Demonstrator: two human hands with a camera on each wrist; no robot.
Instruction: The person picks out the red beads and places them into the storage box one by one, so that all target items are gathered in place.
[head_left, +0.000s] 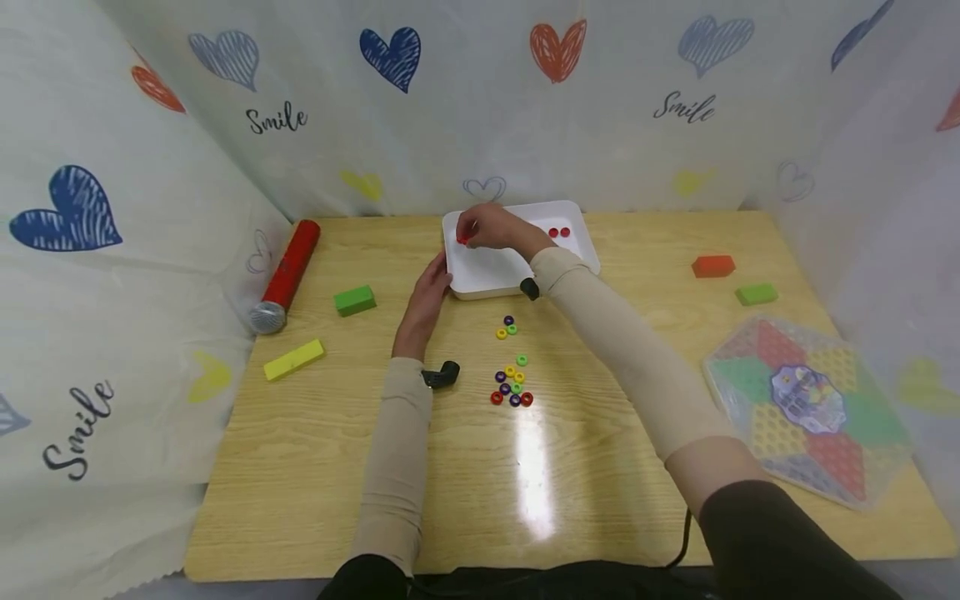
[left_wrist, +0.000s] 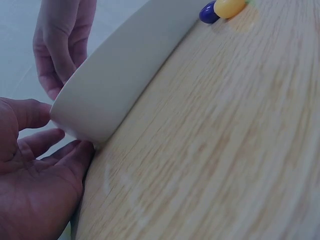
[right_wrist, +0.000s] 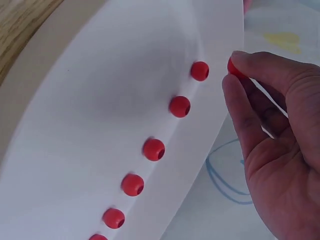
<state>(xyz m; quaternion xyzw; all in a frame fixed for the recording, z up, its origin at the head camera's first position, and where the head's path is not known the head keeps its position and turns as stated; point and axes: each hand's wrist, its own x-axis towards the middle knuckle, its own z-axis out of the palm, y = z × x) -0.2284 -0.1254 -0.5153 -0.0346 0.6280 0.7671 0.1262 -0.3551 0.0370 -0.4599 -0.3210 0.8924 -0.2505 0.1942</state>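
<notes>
A red bead (right_wrist: 233, 68) is pinched between the thumb and index finger of my right hand (right_wrist: 280, 100), at the edge of the white tray (right_wrist: 90, 100). Several other red beads (right_wrist: 153, 149) sit in a row along the tray's long side. Two of that row's beads (head_left: 553, 232) show at the tray's far right in the head view; my right hand (head_left: 491, 227) and forearm cover much of the rest. My left hand (head_left: 429, 292) holds the tray's near left corner. In the left wrist view, thumb and fingers of the left hand (left_wrist: 45, 170) lie against the tray's wall (left_wrist: 110, 80).
Loose purple, yellow, green and red beads (head_left: 516, 388) lie in front of the tray. Green (head_left: 355, 301) and yellow blocks (head_left: 294, 360) and a red microphone (head_left: 288, 275) are left. Red (head_left: 713, 267) and green blocks (head_left: 757, 294) and a colourful hexagonal board (head_left: 810, 408) are right.
</notes>
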